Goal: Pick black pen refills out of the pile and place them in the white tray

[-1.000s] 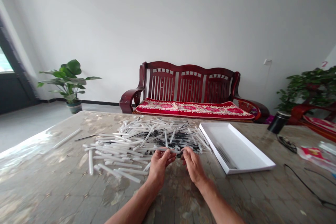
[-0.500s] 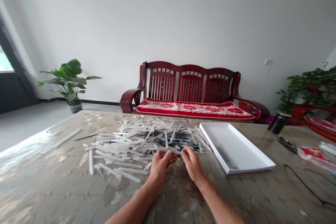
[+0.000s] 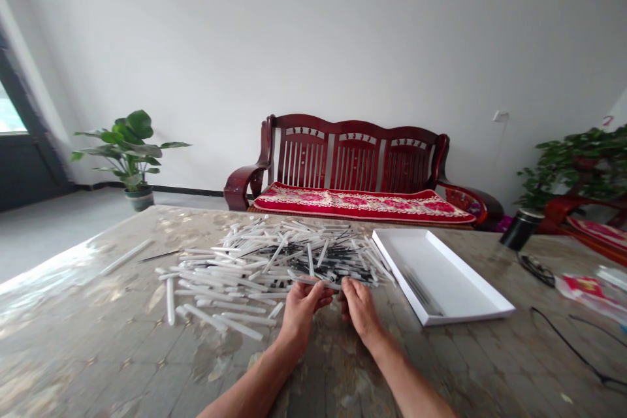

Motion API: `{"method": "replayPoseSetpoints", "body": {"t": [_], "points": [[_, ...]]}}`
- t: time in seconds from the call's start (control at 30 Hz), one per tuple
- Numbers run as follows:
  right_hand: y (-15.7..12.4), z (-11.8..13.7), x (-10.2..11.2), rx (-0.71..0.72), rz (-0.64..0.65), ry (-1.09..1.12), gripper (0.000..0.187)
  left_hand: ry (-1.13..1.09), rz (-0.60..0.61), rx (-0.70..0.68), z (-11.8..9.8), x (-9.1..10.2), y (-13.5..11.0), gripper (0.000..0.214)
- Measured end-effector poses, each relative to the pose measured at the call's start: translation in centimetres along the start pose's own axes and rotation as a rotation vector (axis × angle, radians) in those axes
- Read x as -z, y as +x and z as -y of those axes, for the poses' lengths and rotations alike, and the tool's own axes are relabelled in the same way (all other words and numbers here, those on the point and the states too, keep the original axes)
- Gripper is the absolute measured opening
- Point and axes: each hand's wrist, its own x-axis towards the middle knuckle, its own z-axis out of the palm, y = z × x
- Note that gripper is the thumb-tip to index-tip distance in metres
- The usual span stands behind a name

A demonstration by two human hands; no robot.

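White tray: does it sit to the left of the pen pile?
No, the white tray lies on the table to the right of the pen pile.

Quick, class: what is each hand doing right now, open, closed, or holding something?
Left hand: closed, pinching one end of a thin white stick.
Right hand: closed, fingertips pinching the same stick's other end.

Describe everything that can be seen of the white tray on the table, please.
The white tray is a shallow rectangle with a low rim, perhaps cardboard or plastic. It lies flat and angled on the patterned table, right of the pile of sticks, which almost reaches its left rim. A few thin dark pieces lie inside along that rim; the rest is bare. The right hand, pinching a stick, is near but apart.
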Motion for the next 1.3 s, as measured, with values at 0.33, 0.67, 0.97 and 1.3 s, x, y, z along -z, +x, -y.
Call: {"method": "replayPoseSetpoints", "body": {"t": [0.33, 0.67, 0.97, 1.3], "points": [[0.0, 0.1, 0.0, -0.032, -0.027, 0.064, 0.052, 0.014, 0.016, -0.004, -0.3, -0.3, -0.4, 0.042], [-0.6, 1.2, -0.3, -0.058, 0.028, 0.193, 0.052, 0.122, 0.075, -0.119, -0.5, -0.5, -0.8, 0.037], [0.1, 0.8, 1.0, -0.061, 0.024, 0.223, 0.059, 0.233, 0.254, 0.049, -0.1, -0.3, -1.0, 0.043], [0.6, -0.5, 0.6, 0.0, 0.019, 0.134, 0.049, 0.233, 0.509, 0.448, -0.9, 0.5, -0.9, 0.043]]}}
